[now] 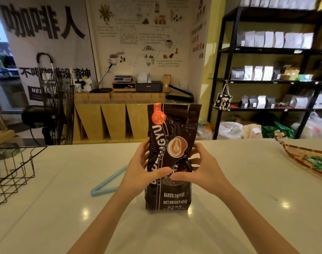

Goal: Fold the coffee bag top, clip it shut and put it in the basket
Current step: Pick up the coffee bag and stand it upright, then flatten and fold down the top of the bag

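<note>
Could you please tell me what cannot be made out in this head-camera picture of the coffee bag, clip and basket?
- Bag: middle print covered by the left hand and right hand; back side faces away.
- Clip: right end hidden behind the left hand.
- Basket: cut off by the left edge; contents unclear.
- Tray: cut off at the right edge, blurred.

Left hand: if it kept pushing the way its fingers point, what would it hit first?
The coffee bag. The left hand already grips its side, fingers pointing right; beyond it likely comes the right hand.

Open counter rightward; clip and basket crowd left.
</note>
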{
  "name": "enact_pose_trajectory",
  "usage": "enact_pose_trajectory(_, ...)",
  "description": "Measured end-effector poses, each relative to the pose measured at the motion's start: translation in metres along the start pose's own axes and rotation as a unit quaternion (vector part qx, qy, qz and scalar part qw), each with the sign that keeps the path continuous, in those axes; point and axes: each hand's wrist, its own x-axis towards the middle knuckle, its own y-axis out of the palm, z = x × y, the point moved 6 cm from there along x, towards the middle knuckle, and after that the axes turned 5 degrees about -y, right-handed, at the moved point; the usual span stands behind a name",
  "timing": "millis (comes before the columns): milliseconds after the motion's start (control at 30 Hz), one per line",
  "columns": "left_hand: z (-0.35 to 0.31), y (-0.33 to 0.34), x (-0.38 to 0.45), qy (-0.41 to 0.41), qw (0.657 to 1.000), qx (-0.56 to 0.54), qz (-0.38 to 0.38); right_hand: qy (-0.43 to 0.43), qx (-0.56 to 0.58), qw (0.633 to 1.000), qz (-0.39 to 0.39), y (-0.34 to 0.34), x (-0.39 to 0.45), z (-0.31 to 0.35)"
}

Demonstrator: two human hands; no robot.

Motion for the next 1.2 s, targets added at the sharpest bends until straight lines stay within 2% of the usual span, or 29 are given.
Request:
enact_pose_trajectory(133, 0.002, 0.003, -0.001, 0.002, 1.0, -0.013, 0.012, 0.034, -0.006, 0.998, 0.05, 0.001, 0.003, -0.006)
enact_pose_trajectory(200, 0.003, 0.004, -0.002, 0.0, 1.0, -0.022, 0.018, 0.016, -0.007, 1.0, 0.011, -0.011, 0.005, 0.007)
enact_pose_trajectory(267, 0.004, 0.004, -0.002, -0.003, 0.999, -0.025, 0.023, -0.079, -0.032, 0.995, -0.051, -0.025, 0.011, 0.042)
enact_pose_trajectory(333, 0.006, 0.002, -0.001, -0.011, 0.999, -0.03, 0.025, -0.197, -0.162, 0.964, -0.079, -0.03, 0.021, 0.081)
enact_pose_trajectory(400, 0.007, 0.002, -0.002, -0.014, 0.999, -0.037, 0.029, -0.286, -0.315, 0.897, -0.118, -0.03, 0.033, 0.113)
enact_pose_trajectory(433, 0.007, 0.002, -0.002, -0.013, 0.999, -0.035, 0.031, -0.311, -0.353, 0.875, -0.114, -0.028, 0.039, 0.125)
enact_pose_trajectory(467, 0.007, 0.003, -0.002, -0.012, 0.999, -0.033, 0.032, -0.322, -0.362, 0.871, -0.079, -0.024, 0.046, 0.135)
enact_pose_trajectory(533, 0.006, 0.006, -0.003, -0.011, 0.999, -0.033, 0.034, -0.327, -0.358, 0.873, 0.052, -0.011, 0.056, 0.15)
enact_pose_trajectory(600, 0.005, 0.006, -0.004, -0.014, 0.999, -0.035, 0.036, -0.323, -0.404, 0.84, 0.161, 0.006, 0.063, 0.156)
enact_pose_trajectory(667, 0.004, 0.005, -0.004, -0.015, 0.999, -0.029, 0.034, -0.289, -0.46, 0.808, 0.227, 0.019, 0.072, 0.154)
enact_pose_trajectory(767, 0.004, 0.003, -0.003, -0.006, 1.0, -0.009, 0.028, -0.264, -0.511, 0.777, 0.255, 0.028, 0.083, 0.151)
enact_pose_trajectory(833, 0.005, 0.003, -0.003, -0.003, 1.0, -0.019, 0.019, -0.256, -0.525, 0.769, 0.26, 0.03, 0.089, 0.151)
enact_pose_trajectory(967, 0.01, -0.004, -0.003, 0.007, 0.991, -0.098, -0.087, -0.25, -0.516, 0.773, 0.271, 0.033, 0.095, 0.152)
enact_pose_trajectory(1033, 0.011, -0.004, -0.004, 0.007, 0.988, -0.11, -0.112, -0.25, -0.512, 0.773, 0.279, 0.035, 0.097, 0.152)
enact_pose_trajectory(1200, 0.012, -0.001, -0.004, -0.033, 0.983, -0.161, -0.087, -0.261, -0.507, 0.769, 0.288, 0.038, 0.101, 0.15)
